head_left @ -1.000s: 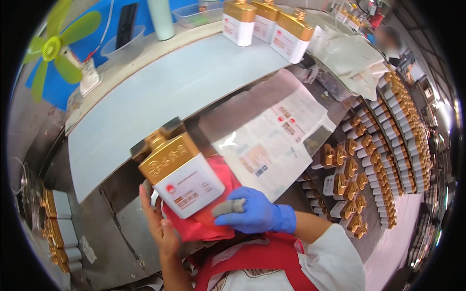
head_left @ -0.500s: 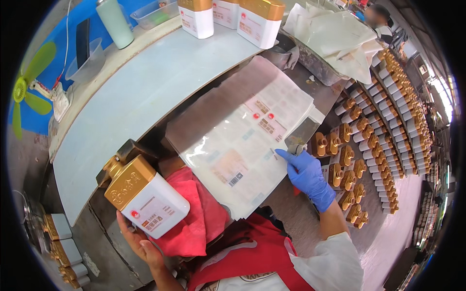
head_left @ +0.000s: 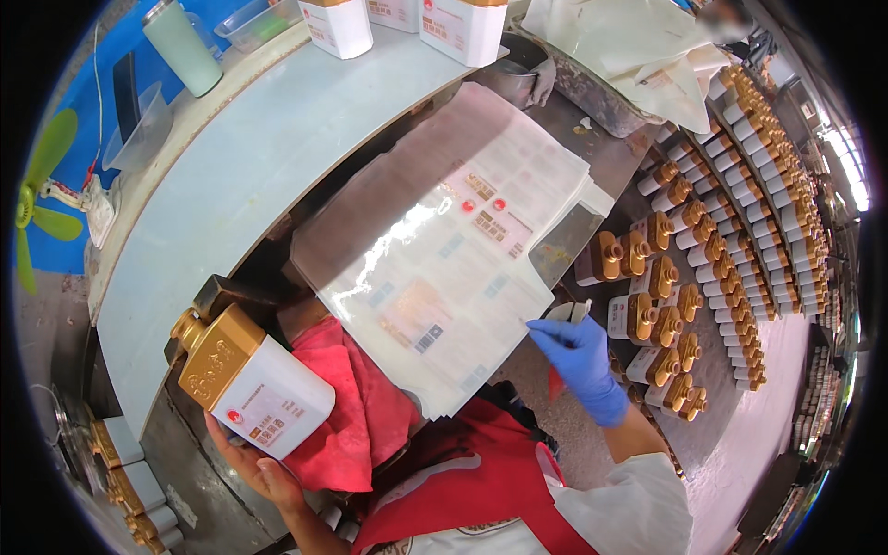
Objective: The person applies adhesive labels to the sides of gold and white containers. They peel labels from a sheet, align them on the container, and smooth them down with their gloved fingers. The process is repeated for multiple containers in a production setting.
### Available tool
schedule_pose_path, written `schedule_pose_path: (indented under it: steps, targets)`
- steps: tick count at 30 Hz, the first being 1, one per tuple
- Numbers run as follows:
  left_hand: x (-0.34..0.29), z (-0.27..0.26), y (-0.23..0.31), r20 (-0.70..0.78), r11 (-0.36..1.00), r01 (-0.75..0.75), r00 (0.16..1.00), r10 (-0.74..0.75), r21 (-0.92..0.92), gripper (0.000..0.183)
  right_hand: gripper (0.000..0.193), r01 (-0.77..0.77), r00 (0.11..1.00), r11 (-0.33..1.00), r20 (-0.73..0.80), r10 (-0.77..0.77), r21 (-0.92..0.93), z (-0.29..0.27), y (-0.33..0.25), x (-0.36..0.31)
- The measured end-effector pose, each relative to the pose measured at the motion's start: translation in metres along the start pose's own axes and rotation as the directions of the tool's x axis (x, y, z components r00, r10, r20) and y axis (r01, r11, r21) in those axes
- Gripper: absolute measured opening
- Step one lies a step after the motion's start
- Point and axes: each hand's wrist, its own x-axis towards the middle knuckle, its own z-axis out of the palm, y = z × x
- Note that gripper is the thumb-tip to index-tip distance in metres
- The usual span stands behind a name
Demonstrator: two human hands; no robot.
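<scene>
A white bottle with a gold shoulder and neck lies tilted on a red cloth. My bare left hand is closed about its lower side, part of the fingers hidden beneath it. To the right, my blue-gloved right hand pinches at the right edge of the top sheet in a stack of printed decal sheets. A pale curved object shows beside the gloved fingers; its kind cannot be made out. Glare covers part of the glossy top sheet.
A curved pale-blue board spans the left, with finished bottles at its far end. Many gold-topped bottles stand in rows at right. A green fan, a flask and a metal tub with pale sheets lie around.
My right hand has shifted slightly down along the sheet's edge, its fingertips drawn closer together. The whole view has shifted a little; my left hand keeps its hold on the bottle.
</scene>
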Motion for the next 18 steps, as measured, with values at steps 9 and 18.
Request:
schedule_pose_path:
  steps: [9, 18]
  targets:
    - [-0.002, 0.000, 0.002, 0.013, 1.000, 0.007, 1.000, -0.007, 0.020, 0.087, 0.037, -0.680, 0.704, 0.256, 0.516, 0.487, 0.687, -0.022, -0.014, 0.008]
    - [-0.003, -0.002, -0.001, 0.004, 1.000, 0.008, 1.000, -0.008, 0.011, 0.087, 0.038, -0.624, 0.780, 0.612, 0.344, 0.523, 0.485, -0.019, -0.016, 0.005]
